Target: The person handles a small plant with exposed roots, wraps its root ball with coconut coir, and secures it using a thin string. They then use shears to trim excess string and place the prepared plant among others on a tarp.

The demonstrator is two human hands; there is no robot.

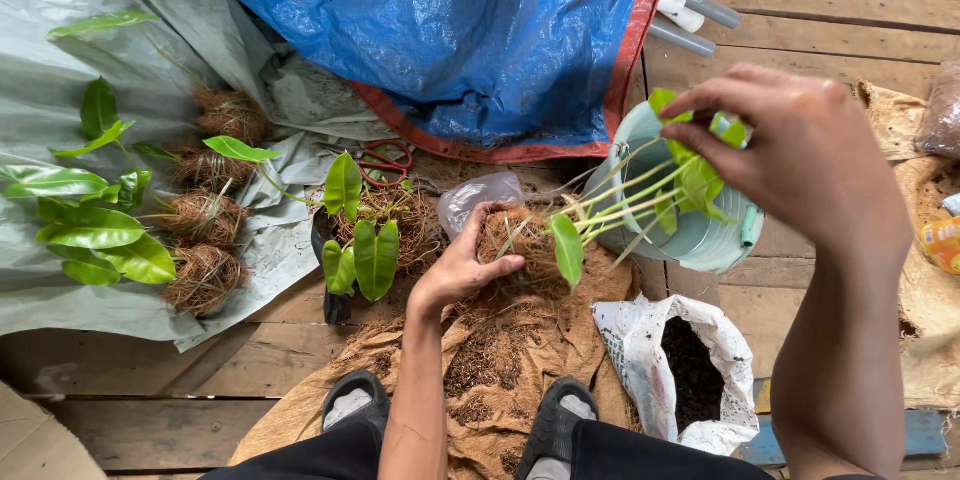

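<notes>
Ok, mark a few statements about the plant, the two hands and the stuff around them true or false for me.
1. The left hand grips the plant's fibre-wrapped root ball. True.
2. The right hand rests on the white soil bag. False: it pinches the plant's leafy stems over the pale green bucket.
3. Finished root balls lie on the grey sheet at left. True.
4. The tarp is yellow. False: blue with a red edge.
</notes>
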